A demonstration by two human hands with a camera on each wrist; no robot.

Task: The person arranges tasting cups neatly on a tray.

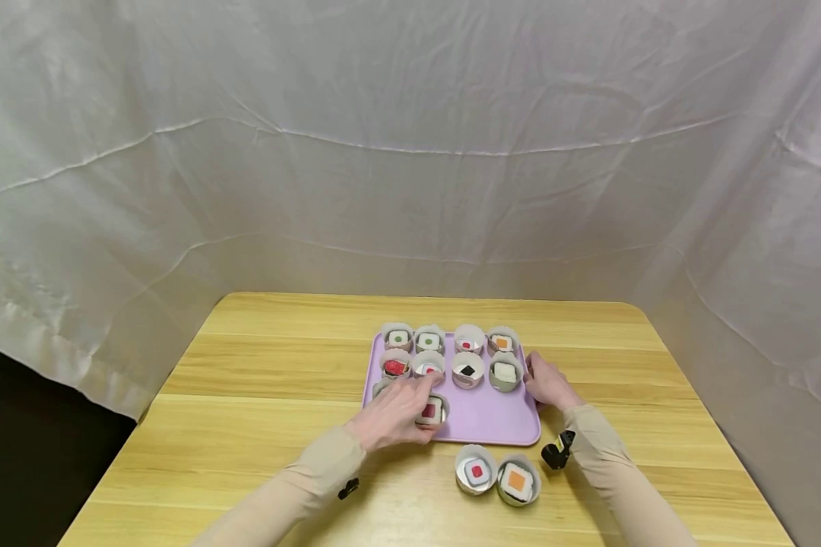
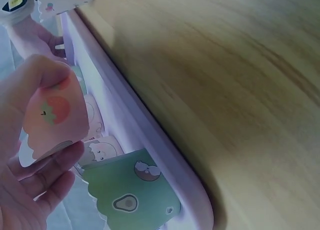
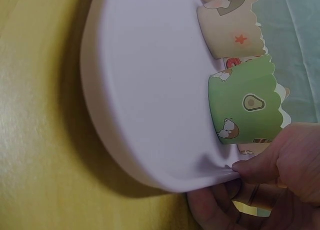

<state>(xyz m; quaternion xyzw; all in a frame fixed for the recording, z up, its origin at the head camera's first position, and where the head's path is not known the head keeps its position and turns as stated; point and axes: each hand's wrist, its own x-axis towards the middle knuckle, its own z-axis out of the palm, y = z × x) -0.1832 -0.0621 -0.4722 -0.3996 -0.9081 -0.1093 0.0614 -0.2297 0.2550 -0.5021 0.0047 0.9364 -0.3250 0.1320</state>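
Note:
My left hand (image 1: 395, 414) grips a pink paper cup (image 2: 60, 110) with a fruit print, between thumb and fingers. In the head view that cup (image 1: 445, 416) holds a white square piece with a dark red centre, over the front left of a lilac tray (image 1: 489, 418). Beside it on the tray is a green avocado-print cup (image 2: 135, 190), largely covered by the left hand in the head view. My right hand (image 1: 549, 382) pinches the tray's right rim, thumb on top and fingers beneath. A green paper cup (image 3: 245, 103) stands near that thumb.
Several more paper cups, including one with a black diamond (image 1: 467, 371), stand in two rows at the tray's back. In front of the tray on the wooden table (image 1: 260, 365) are a red-centred cup (image 1: 477, 472) and an orange-centred cup (image 1: 517, 482). Grey curtains (image 1: 410, 190) surround the table.

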